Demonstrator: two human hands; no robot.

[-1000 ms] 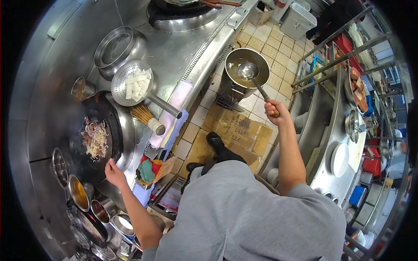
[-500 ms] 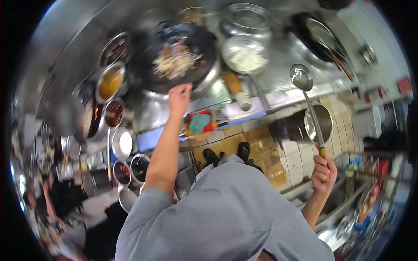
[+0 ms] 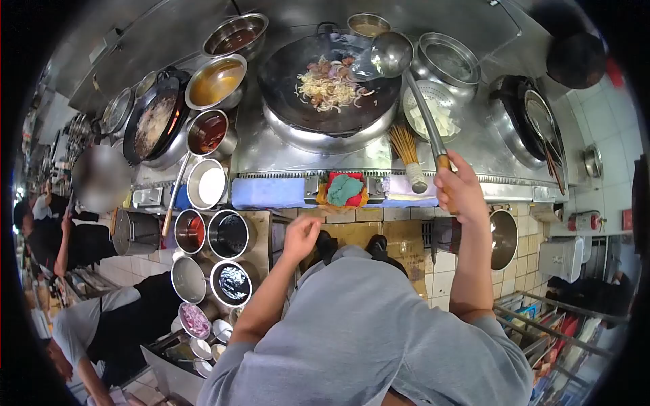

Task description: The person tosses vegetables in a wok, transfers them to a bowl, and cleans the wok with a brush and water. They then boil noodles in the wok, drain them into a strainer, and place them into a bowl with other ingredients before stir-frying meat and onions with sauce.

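Observation:
My right hand [image 3: 462, 187] grips the wooden handle of a long metal ladle [image 3: 425, 111]. The ladle's bowl is tipped over the right side of a black wok [image 3: 288, 111], and clear liquid [image 3: 363, 70] spills from it. Sliced onion and pieces of meat [image 3: 332, 84] lie in the wok. Low in front of the stove's edge, my left hand [image 3: 302, 237] is loosely curled, touching nothing I can see. Nearest to it is a bowl holding green and red cloths [image 3: 344, 190].
Right of the wok are a strainer with white pieces [image 3: 440, 111], a bamboo brush [image 3: 407, 157] and another wok [image 3: 518, 125]. Sauce pots [image 3: 211, 132] and a pan of bubbling oil [image 3: 154, 125] stand left. A steel bucket [image 3: 504, 240] is lower right. Co-workers [image 3: 101, 325] are at left.
My right hand has swung the ladle up and left to the wok, and liquid now pours out. My left hand has drawn back from the wok's edge towards my body.

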